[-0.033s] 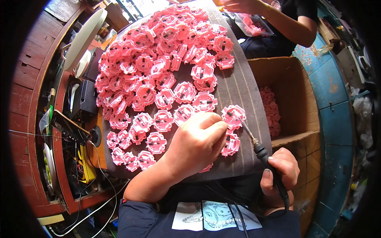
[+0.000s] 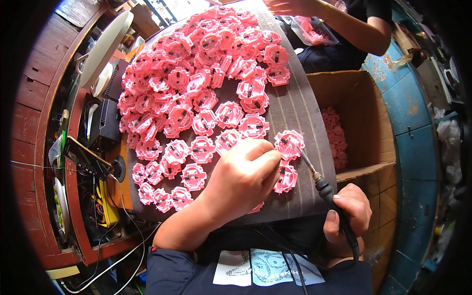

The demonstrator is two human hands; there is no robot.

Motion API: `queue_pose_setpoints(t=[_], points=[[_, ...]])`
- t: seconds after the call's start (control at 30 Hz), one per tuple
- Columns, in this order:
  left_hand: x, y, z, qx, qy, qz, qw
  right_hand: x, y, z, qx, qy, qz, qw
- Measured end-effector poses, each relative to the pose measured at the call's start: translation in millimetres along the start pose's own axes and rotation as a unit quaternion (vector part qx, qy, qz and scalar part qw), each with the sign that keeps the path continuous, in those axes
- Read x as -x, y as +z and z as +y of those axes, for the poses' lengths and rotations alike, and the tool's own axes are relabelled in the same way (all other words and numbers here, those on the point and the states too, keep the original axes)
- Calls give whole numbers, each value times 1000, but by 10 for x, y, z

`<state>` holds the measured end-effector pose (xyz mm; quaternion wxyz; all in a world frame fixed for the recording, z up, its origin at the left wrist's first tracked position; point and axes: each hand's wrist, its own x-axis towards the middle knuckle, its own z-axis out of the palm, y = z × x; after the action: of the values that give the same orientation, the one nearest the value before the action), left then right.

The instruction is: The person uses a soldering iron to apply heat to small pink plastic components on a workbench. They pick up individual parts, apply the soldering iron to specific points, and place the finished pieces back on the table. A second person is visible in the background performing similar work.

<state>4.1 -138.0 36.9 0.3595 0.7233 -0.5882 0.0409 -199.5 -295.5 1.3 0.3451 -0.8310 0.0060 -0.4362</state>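
Note:
My right hand grips the black handle of a soldering iron. The iron's metal shaft slants up and left, its tip touching or very near the right edge of a pink plastic part with small black pieces inside. Fingers pinched together, my left hand is closed just left of that part; whatever is between the fingertips is hidden. Just below, another pink part lies beside my left fingers. Many similar pink parts are heaped and spread over the dark cloth-covered table.
An open cardboard box with pink parts inside stands right of the table. Beyond it, another person's arm reaches over a clear tray of pink pieces. At left are a phone, a black box-shaped device and loose cables.
The other person's hand at the top has shifted slightly to the left. My hands, the soldering iron and the pink parts look the same.

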Motion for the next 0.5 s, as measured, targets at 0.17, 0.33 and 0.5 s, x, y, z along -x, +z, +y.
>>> queue_pose_setpoints(t=[0.17, 0.33, 0.5], points=[[26, -242, 185, 6, 6, -31, 999, 43, -53, -109, 12, 11, 3, 1000], [221, -177, 160, 42, 18, -55, 997, 103, -102, -249, -14, 26, -20, 999], [287, -138, 114, 49, 33, -72, 996, 78, -78, -321, -9, 25, -35, 999]])
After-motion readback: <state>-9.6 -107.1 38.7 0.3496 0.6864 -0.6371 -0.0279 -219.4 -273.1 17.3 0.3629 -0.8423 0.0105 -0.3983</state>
